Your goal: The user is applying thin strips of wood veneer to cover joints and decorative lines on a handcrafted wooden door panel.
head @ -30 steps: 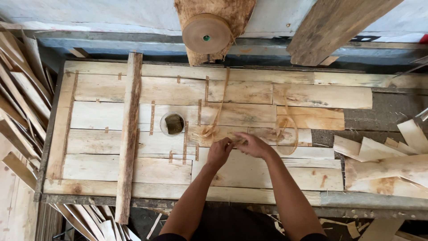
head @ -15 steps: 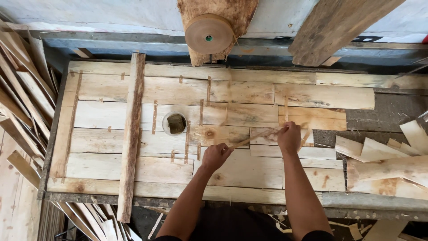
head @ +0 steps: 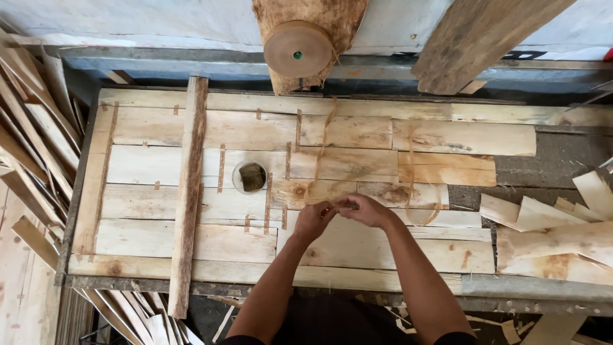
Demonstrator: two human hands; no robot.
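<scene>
Right hand [head: 365, 209] back, perhaps pinching tape [head: 324, 147].

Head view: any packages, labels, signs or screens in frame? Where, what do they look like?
None in view.
Closest to packaging: a roll of brown tape, top centre above the plank panel, round, with a green core.
A strip of tape runs from it down to the left hand and right hand, which pinch it together.
</scene>
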